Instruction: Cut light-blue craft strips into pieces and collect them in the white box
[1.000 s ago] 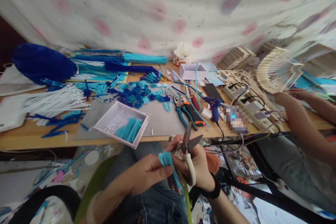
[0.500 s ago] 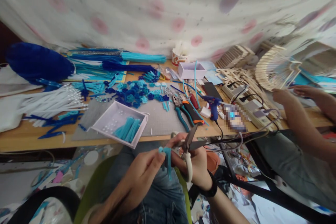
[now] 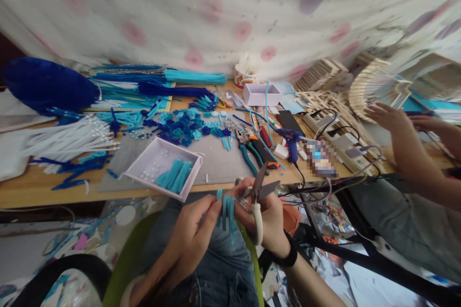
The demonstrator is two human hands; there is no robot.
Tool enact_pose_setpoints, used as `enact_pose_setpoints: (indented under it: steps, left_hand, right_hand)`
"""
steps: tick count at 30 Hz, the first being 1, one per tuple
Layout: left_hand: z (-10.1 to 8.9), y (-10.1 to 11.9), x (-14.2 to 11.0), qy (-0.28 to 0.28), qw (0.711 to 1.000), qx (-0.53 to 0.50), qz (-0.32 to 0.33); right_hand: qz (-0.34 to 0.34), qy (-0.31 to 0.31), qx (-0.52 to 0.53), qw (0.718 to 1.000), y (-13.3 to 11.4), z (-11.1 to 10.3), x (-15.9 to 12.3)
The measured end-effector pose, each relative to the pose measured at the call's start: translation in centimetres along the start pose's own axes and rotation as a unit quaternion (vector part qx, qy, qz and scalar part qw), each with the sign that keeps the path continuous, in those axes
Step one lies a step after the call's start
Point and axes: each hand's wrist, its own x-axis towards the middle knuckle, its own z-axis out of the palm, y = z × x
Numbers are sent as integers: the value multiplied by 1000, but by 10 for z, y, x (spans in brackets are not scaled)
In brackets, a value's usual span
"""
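Observation:
In front of my lap, my left hand point(image 3: 192, 225) pinches a short piece of light blue pipe cleaner point(image 3: 219, 195) between thumb and fingertips. My right hand point(image 3: 272, 228) grips scissors point(image 3: 258, 206) with white handles, their dark blades spread and pointing up. Several folded light blue pipe cleaners point(image 3: 227, 213) hang at the fingertips of that same hand, close beside my left fingers. Just beyond, on the table edge, sits a tilted white box point(image 3: 178, 147) with cut turquoise pipe cleaner pieces point(image 3: 175, 175) and small white beads inside.
Blue pipe-cleaner flowers point(image 3: 185, 124) lie on the grey mat point(image 3: 223, 163). Pliers point(image 3: 248, 153), a blue glue gun point(image 3: 292, 144), a phone point(image 3: 321, 159) and a power strip point(image 3: 338, 146) with cables are to the right. A co-worker's hand point(image 3: 387, 115) is near a wooden fan point(image 3: 360, 91).
My left hand has shifted slightly up, drawing one pipe cleaner apart from the bunch at my right fingertips. The scissors stay spread in my right hand. The co-worker's hand has lifted.

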Motion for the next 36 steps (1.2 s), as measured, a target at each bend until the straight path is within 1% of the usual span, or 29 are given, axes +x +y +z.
enact_pose_setpoints:
  steps: [3,7,11,14,16,17,19,22,24,26,28,30,32,34,35,36]
  left_hand:
    - [-1,-3,-1,-40,999,-35,-2]
    - [-5,-1,2,-92,994,-56,-10]
    - [-8,0,5,-124,989,-72,-22]
    - [-8,0,7,-145,979,-139,-36]
    - [-6,0,8,-153,969,-186,-48]
    - [-5,0,8,-153,968,-192,-53]
    - [-4,0,9,-138,974,-167,-60]
    - [-5,0,11,-113,984,-121,-71]
    - [-6,-2,11,-121,982,-123,-76]
    - [-8,-5,11,-143,977,-142,-74]
    - [-8,-9,11,-160,969,-171,-74]
    - [-8,-13,12,-161,960,-210,-87]
    - [-8,-16,13,-137,954,-245,-107]
    - [-9,-17,15,-95,953,-263,-117]
    - [-11,-17,16,-74,955,-264,-113]
    - [-14,-17,17,-59,958,-259,-104]
  right_hand:
    - [36,5,36,999,-2,1,0]
    - [39,26,15,999,-2,2,-2]
    - [64,43,34,996,-4,4,-2]
    - [60,43,18,997,-3,4,-4]
    - [63,33,20,997,-1,4,-5]
    - [64,23,30,997,1,3,-6]
    - [54,2,45,998,1,2,-6]
    - [3,-25,19,1000,-1,0,-4]
    - [-13,-34,3,999,-3,-1,-3]
    - [6,-42,18,999,-4,0,-4]
    - [52,-67,52,995,-2,-1,-5]
    - [97,-94,71,988,-1,-4,-4]
    - [112,-100,59,987,-2,-12,1]
    - [102,-94,38,990,-7,-25,7]
    - [105,-107,43,988,-11,-33,10]
    - [117,-142,56,981,-16,-40,11]
